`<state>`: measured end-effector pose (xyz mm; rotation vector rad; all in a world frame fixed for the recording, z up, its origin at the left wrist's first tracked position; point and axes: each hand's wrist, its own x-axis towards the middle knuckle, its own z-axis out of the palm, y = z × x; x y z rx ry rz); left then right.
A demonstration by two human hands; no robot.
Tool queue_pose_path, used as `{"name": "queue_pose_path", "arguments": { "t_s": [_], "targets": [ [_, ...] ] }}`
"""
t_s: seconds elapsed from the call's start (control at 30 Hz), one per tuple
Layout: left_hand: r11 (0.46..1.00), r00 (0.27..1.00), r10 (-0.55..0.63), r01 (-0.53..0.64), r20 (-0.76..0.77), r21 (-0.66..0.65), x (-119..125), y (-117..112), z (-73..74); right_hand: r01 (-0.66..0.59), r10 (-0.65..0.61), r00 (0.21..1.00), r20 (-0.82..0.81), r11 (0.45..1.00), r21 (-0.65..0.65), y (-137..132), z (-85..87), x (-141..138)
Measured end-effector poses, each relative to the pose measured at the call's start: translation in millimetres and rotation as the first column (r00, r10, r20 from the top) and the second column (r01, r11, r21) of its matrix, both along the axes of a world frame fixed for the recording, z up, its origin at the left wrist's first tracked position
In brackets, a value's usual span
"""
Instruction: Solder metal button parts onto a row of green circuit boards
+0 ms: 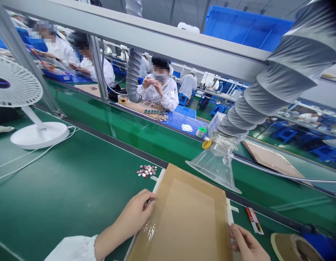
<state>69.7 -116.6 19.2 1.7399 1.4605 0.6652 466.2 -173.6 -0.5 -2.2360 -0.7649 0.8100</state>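
A brown cardboard sheet [195, 214] covered with clear film lies on the green bench in front of me, with a white layer showing along its sides. My left hand [137, 212] is closed at its left edge, fingers curled and thumb against the side. On the opposite side, my right hand [246, 241] pinches the right edge with bent fingers, partly cut off by the frame. Beyond my left hand sits a pile of small round silvery parts with red bits [146, 171]. A strip of pale tape [233, 208] sticks out at the sheet's right side.
A clear fume hood [215, 166] on a grey duct [265, 90] hangs just beyond the sheet. At right are a red-and-white packet [254, 220] and a tape roll [290, 248]. A white fan [40, 134] stands left. Co-workers sit across the divider [124, 127].
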Motion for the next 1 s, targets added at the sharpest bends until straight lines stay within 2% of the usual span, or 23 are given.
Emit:
{"name": "queue_pose_path", "arguments": {
  "t_s": [0.13, 0.3, 0.37, 0.47, 0.53, 0.63, 1.0],
  "targets": [
    [1.000, 1.000, 0.019, -0.020, 0.014, 0.023, 0, 2, 1.0, -0.131, 0.133, 0.991, -0.015, 0.989, 0.064, 13, 2.9, 5],
    [1.000, 1.000, 0.014, -0.014, 0.020, -0.008, 0, 6, 1.6, -0.237, 0.236, 0.971, 0.022, 0.965, 0.113, 49, 4.2, 22],
    [1.000, 0.999, 0.024, -0.024, 0.026, -0.011, 1, 7, 1.3, -0.244, 0.237, 0.969, 0.068, 0.958, 0.148, 63, -2.9, 24],
    [0.998, 0.998, 0.057, -0.057, 0.038, 0.000, 1, 10, -0.2, -0.209, 0.174, 0.970, 0.168, 0.953, 0.221, 74, -20.8, 22],
    [0.997, 0.996, 0.075, -0.075, 0.049, 0.009, 2, 11, -1.8, -0.196, 0.139, 0.965, 0.222, 0.945, 0.261, 75, -32.4, 19],
    [0.994, 0.992, 0.100, -0.102, 0.075, 0.026, 4, 13, -4.5, -0.230, 0.158, 0.956, 0.245, 0.925, 0.302, 72, -42.8, 19],
    [0.982, 0.987, 0.140, -0.149, 0.083, 0.114, 13, 15, -10.7, -0.269, 0.215, 0.958, 0.191, 0.905, 0.329, 71, -52.4, 26]
  ]
}}
